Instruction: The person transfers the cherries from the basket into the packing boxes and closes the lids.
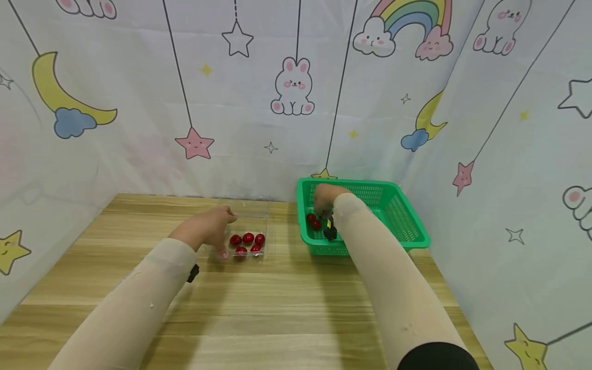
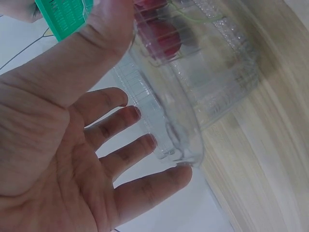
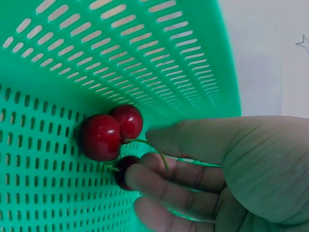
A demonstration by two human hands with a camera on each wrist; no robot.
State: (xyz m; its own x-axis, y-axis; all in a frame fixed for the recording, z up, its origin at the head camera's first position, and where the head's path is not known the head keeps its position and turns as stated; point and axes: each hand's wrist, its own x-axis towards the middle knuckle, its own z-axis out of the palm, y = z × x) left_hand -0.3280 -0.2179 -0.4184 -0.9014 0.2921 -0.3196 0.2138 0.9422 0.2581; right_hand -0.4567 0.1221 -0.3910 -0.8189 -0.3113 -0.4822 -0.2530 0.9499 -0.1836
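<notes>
Several red cherries [image 1: 248, 238] lie in a clear plastic box [image 2: 212, 101] on the table. At the box's left side is my left hand [image 1: 210, 227], fingers loosely extended; in the left wrist view fingertips touch or nearly touch the clear rim, with the thumb over the near side. My right hand [image 1: 325, 198] reaches down into the green basket [image 1: 416, 226]. There, three cherries [image 3: 100, 137] sit together against the basket wall. Thumb and fingers spread around a green stem [image 3: 157, 147], a gap between their tips; one finger partly covers the darkest cherry [image 3: 126, 172].
The clear box has a raised transparent lid [image 1: 247, 208] at its back. Both containers stand on a wooden table [image 1: 277, 318] near a printed cloth backdrop [image 1: 231, 103]. A second cloth side [image 1: 509, 205] runs close along the basket's right.
</notes>
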